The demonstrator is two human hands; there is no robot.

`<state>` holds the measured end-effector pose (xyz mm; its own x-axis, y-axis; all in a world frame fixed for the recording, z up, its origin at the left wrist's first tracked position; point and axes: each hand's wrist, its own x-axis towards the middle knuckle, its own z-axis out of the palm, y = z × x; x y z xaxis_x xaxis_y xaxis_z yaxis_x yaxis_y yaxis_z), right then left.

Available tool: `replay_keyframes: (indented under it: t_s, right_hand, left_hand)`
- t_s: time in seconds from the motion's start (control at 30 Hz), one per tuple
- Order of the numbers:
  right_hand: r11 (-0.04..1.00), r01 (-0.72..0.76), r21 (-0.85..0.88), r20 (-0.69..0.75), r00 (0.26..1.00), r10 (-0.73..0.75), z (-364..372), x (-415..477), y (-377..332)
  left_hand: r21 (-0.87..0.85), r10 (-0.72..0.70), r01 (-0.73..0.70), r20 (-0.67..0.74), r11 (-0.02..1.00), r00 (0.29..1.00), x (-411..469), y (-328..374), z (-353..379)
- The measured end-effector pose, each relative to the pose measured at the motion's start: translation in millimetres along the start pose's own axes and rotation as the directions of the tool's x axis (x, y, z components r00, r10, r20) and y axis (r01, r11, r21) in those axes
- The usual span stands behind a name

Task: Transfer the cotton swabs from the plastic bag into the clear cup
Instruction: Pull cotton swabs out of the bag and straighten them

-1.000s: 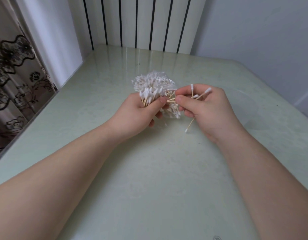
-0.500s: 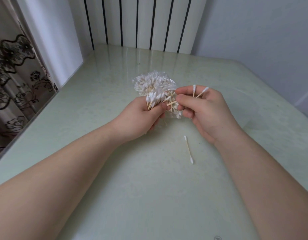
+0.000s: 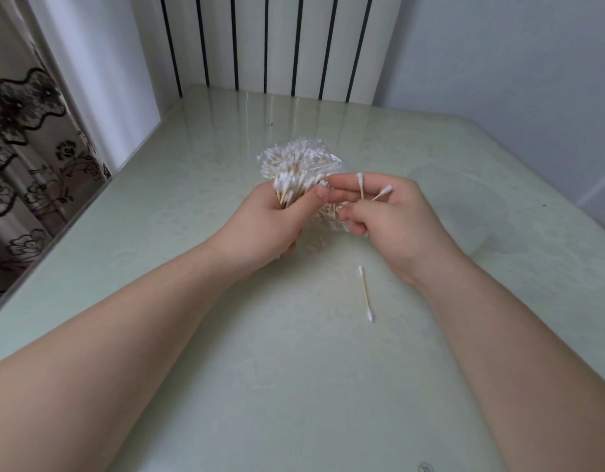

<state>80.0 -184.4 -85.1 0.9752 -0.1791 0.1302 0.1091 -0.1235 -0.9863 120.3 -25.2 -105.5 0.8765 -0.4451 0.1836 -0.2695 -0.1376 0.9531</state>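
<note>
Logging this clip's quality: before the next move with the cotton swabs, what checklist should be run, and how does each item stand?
1. Left hand grips the plastic bag: ok.
2. Right hand pinches two swabs: ok.
3. No swab astray: not ok, loose swab lies on the table beside the right wrist.
4. Clear cup upright, mouth free: cannot tell, only a faint outline right of the right hand.

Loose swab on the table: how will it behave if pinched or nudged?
The loose cotton swab looks thin with a wooden stem: probably stiff and very light. It lies flat on the glossy table, so a nudge would likely roll or skid it. Lifting it probably needs a fingertip pinch.
</note>
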Motion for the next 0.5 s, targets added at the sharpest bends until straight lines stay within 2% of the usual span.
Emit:
replay_keyframes:
  t_s: [0.03, 0.1, 0.2, 0.27, 0.4, 0.5]
  right_hand:
    - [1.0, 0.0, -0.021, 0.027, 1.0, 0.0, 0.6, 0.0, 1.1]
    - [0.982, 0.052, -0.181, 0.071, 0.997, -0.04, 1.1, -0.9, 5.0]
    - [0.883, 0.161, -0.441, 0.139, 0.984, -0.11, -1.3, -2.5, 14.4]
    - [0.819, 0.216, -0.531, 0.193, 0.972, -0.132, -0.6, -4.5, 15.1]
    - [0.832, 0.23, -0.505, 0.22, 0.966, -0.134, 2.4, -9.5, 10.8]
    - [0.835, 0.208, -0.51, 0.205, 0.972, -0.117, 1.3, -10.4, 8.9]
  left_hand:
    - [0.006, 0.022, -0.022, -0.018, 1.0, 1.0, -0.8, 1.8, -0.7]
    - [0.013, 0.067, -0.067, -0.028, 0.998, 0.997, -2.9, 4.4, -1.2]
    - [0.019, 0.099, -0.099, 0.019, 0.995, 0.995, -5.7, 7.3, 1.4]
    - [0.022, 0.102, -0.103, 0.041, 0.994, 0.994, -6.9, 7.0, 3.3]
    - [-0.012, 0.102, -0.102, -0.007, 0.995, 0.995, -8.6, 7.8, 4.3]
    - [-0.03, 0.077, -0.081, -0.131, 0.996, 0.988, -4.3, 4.5, 2.9]
